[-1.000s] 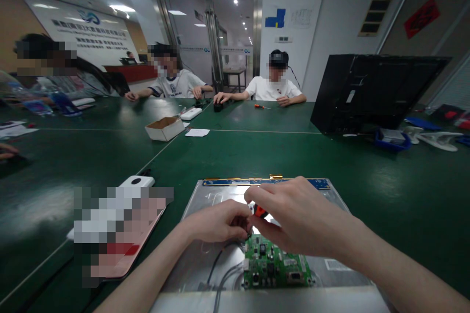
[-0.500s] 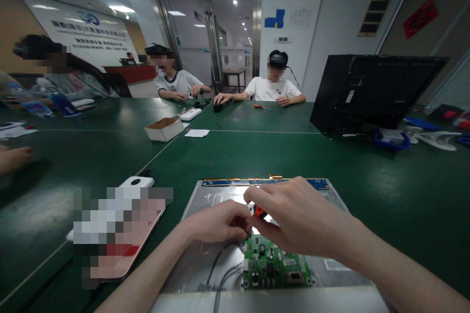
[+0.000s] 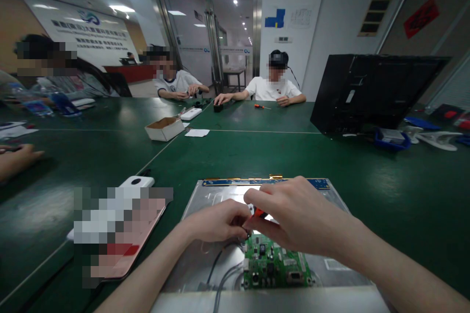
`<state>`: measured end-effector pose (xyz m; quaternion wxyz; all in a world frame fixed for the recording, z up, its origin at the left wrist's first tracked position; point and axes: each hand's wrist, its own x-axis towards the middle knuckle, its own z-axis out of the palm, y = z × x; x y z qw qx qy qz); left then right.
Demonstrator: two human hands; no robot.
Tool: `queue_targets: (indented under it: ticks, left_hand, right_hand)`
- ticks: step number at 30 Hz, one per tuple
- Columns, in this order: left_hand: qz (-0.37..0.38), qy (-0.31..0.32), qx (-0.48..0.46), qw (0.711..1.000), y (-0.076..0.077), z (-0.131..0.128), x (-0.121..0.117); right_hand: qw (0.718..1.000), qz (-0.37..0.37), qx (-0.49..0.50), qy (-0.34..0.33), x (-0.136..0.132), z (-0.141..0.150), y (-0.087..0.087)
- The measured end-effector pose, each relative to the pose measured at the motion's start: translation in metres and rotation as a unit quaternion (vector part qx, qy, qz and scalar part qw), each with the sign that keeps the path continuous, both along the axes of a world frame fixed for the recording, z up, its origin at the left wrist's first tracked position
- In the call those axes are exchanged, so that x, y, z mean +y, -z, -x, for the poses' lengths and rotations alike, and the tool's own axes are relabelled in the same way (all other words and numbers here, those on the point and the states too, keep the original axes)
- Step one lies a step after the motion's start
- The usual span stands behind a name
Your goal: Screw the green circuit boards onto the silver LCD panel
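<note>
Head cam: green circuit board [image 3: 271, 264] sits on the silver metal back of a flat display panel [image 3: 198, 265], and that panel lies on the wearer's side of the green tabletop [image 3: 238, 156], well short of the far edge. The right hand [image 3: 297, 215] is curled round a small orange tool handle [image 3: 259, 212], mostly hidden by the fingers. The left hand [image 3: 222, 220] has its fingers drawn in narrow right by the board's far left corner; can't tell if they're actually pinching anything.

Handling-wise, my guess is the board's light and stiff but pretty fragile, so take it by the bare edges or corners and keep thumbs off the parts. Gray cables [image 3: 218, 289] run from its left edge, and I'd expect a careless tug to stress the connectors. Panel's probably heavier, kinda slick on the metal, best held by its side edges. I'd stay off the thin blue strip board [image 3: 227, 183] along its far edge, looks easy to crack.
</note>
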<state>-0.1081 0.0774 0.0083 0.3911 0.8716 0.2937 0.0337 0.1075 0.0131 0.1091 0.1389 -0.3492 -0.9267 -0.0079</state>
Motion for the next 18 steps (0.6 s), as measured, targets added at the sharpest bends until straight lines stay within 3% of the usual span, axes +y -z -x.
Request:
queue_targets:
  ticks: [18]
  left_hand:
    - [0.017,-0.011,-0.006,1.0,-0.0007,-0.0004,-0.0025]
  right_hand:
    - [1.0,0.012,0.003,0.006,0.0,0.0017,-0.0021]
